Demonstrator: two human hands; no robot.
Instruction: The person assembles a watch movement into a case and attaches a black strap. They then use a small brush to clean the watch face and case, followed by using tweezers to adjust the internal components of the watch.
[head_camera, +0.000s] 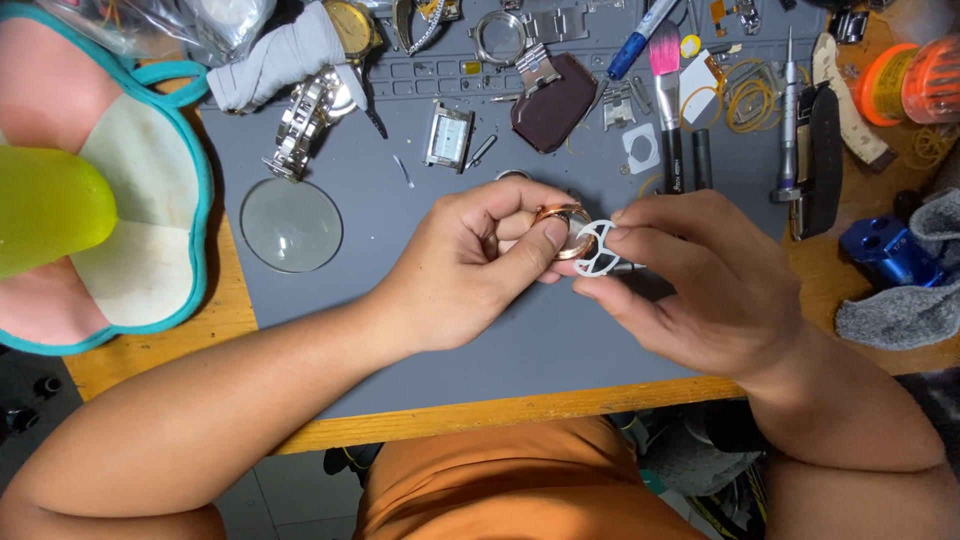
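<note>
Over the grey work mat (520, 340), my left hand (470, 262) pinches a rose-gold round watch case (562, 215) between thumb and fingers. My right hand (700, 280) holds a small white plastic ring with inner spokes (597, 250) by its edge, right against the watch case. Both hands meet at the middle of the mat, fingers curled around the parts.
A round magnifying lens (291, 224) lies at left. Nearby are a steel-bracelet watch (305, 115), a rectangular watch case (449, 137), a brown pad (553, 103), a pink brush (666, 70), screwdrivers (789, 120), a blue holder (885, 250) and an orange container (905, 85). The table's wooden edge (500, 412) runs near my lap.
</note>
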